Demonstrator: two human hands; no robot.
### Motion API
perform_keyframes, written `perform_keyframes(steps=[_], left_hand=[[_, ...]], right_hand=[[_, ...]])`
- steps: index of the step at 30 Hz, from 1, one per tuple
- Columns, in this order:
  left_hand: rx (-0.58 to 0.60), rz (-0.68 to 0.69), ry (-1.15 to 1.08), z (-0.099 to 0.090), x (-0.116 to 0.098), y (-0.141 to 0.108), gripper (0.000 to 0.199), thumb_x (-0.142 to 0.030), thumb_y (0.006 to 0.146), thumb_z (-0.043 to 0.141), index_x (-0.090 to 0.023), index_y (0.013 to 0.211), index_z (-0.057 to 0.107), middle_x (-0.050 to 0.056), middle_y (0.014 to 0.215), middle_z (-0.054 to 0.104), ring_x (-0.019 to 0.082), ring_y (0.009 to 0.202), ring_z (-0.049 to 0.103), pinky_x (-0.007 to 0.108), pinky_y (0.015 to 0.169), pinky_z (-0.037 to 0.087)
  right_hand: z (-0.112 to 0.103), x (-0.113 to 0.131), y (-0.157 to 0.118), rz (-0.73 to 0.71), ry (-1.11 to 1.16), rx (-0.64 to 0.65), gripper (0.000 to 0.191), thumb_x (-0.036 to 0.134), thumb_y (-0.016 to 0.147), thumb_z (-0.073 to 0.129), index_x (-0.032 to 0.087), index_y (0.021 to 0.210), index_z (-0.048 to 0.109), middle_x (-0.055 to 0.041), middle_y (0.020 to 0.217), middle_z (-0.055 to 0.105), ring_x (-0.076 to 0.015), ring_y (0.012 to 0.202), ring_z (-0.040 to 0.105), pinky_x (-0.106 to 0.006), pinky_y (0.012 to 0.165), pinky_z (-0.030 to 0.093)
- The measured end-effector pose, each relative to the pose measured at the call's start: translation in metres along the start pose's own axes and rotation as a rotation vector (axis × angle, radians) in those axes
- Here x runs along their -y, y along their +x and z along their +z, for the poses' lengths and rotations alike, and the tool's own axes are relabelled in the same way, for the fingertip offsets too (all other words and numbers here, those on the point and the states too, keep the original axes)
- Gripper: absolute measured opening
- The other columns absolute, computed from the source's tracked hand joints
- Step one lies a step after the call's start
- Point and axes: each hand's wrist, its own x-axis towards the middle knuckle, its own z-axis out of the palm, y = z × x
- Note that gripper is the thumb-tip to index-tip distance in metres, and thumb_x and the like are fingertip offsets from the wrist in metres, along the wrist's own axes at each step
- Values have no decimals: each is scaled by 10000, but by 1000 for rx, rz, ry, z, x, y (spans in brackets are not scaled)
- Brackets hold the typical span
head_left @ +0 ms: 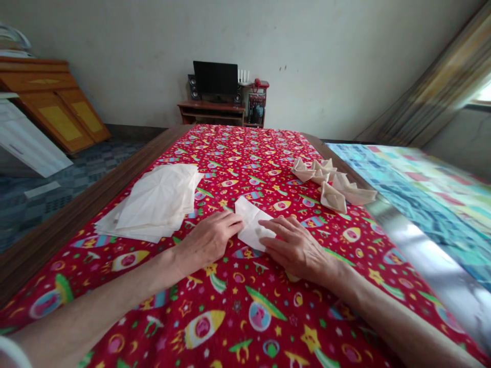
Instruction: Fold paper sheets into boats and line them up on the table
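Observation:
A piece of folded white paper (pixel 251 223) lies on the red patterned cloth in front of me. My left hand (pixel 215 232) pinches its left edge between thumb and fingers. From the other side, my right hand (pixel 297 245) rests on the paper with its fingers stretched out and slightly apart; its thumb is partly hidden. To the left lies a stack of creased white paper sheets (pixel 157 197), fanned unevenly. Over on the right sit several folded paper boats (pixel 333 197), grouped close together near the cloth's edge.
The red cloth (pixel 238 301) covers a long table with a dark wooden edge (pixel 46 227). Beyond it stand a monitor (pixel 216 77) and a red telephone (pixel 261 83). A bed with a blue cover (pixel 387 189) is on the right, a wooden cabinet (pixel 57 107) on the left.

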Motion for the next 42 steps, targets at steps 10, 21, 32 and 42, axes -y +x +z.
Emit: perform_keyframes(steps=[10,21,32,42], left_hand=[[-30,33,-51,7,1,-8,367,-39,866,406,-107,1204,534,97,1174,566,207,1084,484,361,965,457],[-41,33,-90,8,-3,-19,449,-3,828,399,-85,1257,501,115,1251,543,210,1198,435,376,1052,409],[-39,24,-112,6,-5,-18,430,-6,836,381,-72,1237,520,118,1229,550,205,1176,451,382,1032,439],[-46,15,-121,4,-6,-17,439,-17,836,387,-88,1247,523,119,1235,560,208,1193,457,396,1033,442]], right_hand=[[1,0,4,23,108,72,270,372,916,494,203,1089,613,-123,1263,561,-237,1092,529,-403,875,420],[12,8,13,143,404,-150,174,208,911,484,178,890,654,-70,974,683,-155,876,606,-270,768,465],[20,3,34,673,368,-77,270,302,836,572,169,606,624,27,540,561,-83,495,456,-202,492,292],[17,5,38,657,207,-14,258,307,854,541,181,635,595,10,599,596,-92,507,455,-216,521,285]])
